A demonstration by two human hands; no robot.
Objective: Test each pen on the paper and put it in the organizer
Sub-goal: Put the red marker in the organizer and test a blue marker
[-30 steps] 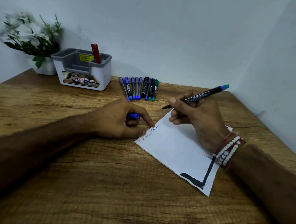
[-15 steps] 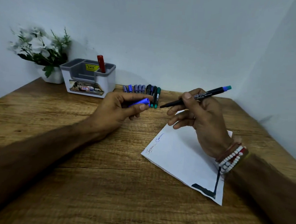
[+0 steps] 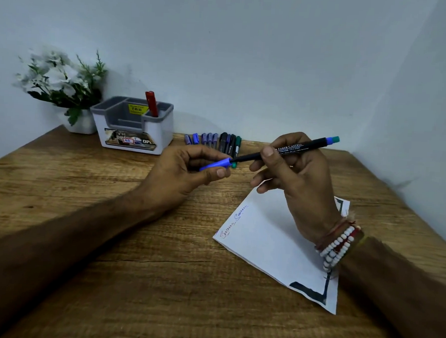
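- At frame centre, the left hand (image 3: 188, 167) is pinching a blue cap (image 3: 215, 164) between thumb and fingers.
- Just right of it, the right hand (image 3: 299, 178) is gripping a black pen (image 3: 290, 149), whose tip is meeting the cap's mouth.
- Paper (image 3: 272, 238) is lying on the table (image 3: 108, 266) at lower right, under the right wrist, which is wearing bead bracelets (image 3: 339, 247).
- At upper left, an organizer (image 3: 133, 128) is holding one red pen (image 3: 151, 104), with a plant (image 3: 61, 82) standing beside it.
- A row of pens (image 3: 213, 142) is lying just right of the organizer.
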